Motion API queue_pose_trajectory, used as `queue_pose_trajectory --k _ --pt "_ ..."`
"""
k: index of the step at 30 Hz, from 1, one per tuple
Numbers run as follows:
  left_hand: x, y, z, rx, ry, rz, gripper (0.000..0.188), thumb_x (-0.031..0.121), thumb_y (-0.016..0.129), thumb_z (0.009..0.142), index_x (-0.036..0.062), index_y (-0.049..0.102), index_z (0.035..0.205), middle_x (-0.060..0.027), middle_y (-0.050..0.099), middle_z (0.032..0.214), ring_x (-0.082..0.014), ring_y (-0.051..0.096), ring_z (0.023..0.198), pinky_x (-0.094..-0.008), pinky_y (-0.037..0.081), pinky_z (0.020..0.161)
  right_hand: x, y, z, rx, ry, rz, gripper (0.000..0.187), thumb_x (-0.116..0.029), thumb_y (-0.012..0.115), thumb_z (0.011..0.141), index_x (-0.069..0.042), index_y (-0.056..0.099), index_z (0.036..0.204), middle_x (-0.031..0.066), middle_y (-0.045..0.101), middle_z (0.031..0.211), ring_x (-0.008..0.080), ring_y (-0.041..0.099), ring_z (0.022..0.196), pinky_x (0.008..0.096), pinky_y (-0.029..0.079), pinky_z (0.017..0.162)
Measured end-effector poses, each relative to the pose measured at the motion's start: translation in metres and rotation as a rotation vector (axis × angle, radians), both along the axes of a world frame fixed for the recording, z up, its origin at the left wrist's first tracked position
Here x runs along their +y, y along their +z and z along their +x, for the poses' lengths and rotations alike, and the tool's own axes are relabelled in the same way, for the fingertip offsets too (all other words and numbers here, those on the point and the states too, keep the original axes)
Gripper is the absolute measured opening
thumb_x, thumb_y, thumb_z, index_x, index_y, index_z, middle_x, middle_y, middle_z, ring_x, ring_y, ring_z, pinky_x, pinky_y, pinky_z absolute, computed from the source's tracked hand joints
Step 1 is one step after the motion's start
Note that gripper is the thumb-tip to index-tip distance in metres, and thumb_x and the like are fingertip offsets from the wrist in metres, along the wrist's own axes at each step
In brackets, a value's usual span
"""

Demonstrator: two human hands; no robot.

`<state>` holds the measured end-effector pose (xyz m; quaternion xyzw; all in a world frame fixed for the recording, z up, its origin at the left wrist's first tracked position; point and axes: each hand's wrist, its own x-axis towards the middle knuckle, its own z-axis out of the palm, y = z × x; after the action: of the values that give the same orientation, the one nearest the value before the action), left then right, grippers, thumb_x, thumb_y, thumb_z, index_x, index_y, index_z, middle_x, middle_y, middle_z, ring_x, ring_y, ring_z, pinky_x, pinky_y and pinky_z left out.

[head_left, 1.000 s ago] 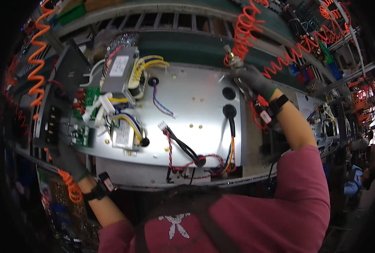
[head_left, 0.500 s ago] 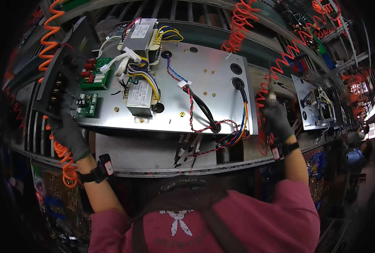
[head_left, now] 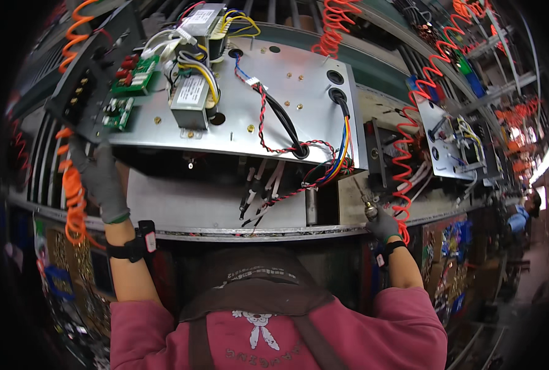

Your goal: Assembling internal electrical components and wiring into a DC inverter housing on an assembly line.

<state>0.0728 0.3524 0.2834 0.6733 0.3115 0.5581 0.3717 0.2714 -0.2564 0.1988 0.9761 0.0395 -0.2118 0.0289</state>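
My gloved left hand grips the near left corner of a metal chassis, its fingers at the foot of the black end panel. Two transformers and two green circuit boards sit on the chassis's left part. My gloved right hand is closed round an air screwdriver at the bench's near edge. The tool's thin bit points up and left, apart from the chassis. Twisted red-and-black wires and white-sleeved leads hang over the chassis's near side.
An orange coiled hose hangs beside my left hand, a red coiled hose by my right. Another chassis with wiring stands farther right. Parts bins lie below the bench rail. A person is at the far right.
The chassis has shifted away from the bench's near edge, with my left hand still at its corner. My right hand has come nearer and leftward with the screwdriver.
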Motion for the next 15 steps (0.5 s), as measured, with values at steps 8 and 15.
queue_pose_trajectory --k 8,15 --pt "-0.158 -0.101 -0.07 0.334 0.018 -0.198 0.045 0.005 0.059 0.083 0.0005 0.049 0.126 -0.0111 0.056 0.119 -0.016 0.053 0.106 -0.0289 0.043 0.091 -0.048 -0.047 0.044 -0.226 0.17 0.092 0.043 -0.023 0.064 0.071 -0.01 0.053 0.111 0.0195 0.06 0.1 0.0391 0.059 0.093 0.0479 0.047 0.078" --pt "-0.299 -0.219 -0.129 0.341 0.026 -0.647 0.037 0.005 0.061 0.08 -0.0017 0.055 0.116 -0.0129 0.061 0.111 -0.0212 0.061 0.09 -0.0325 0.048 0.083 0.04 -0.043 0.006 -0.149 0.476 0.807 0.049 -0.021 0.067 0.078 -0.001 0.05 0.12 0.0192 0.059 0.107 0.0301 0.058 0.101 0.0382 0.045 0.087"
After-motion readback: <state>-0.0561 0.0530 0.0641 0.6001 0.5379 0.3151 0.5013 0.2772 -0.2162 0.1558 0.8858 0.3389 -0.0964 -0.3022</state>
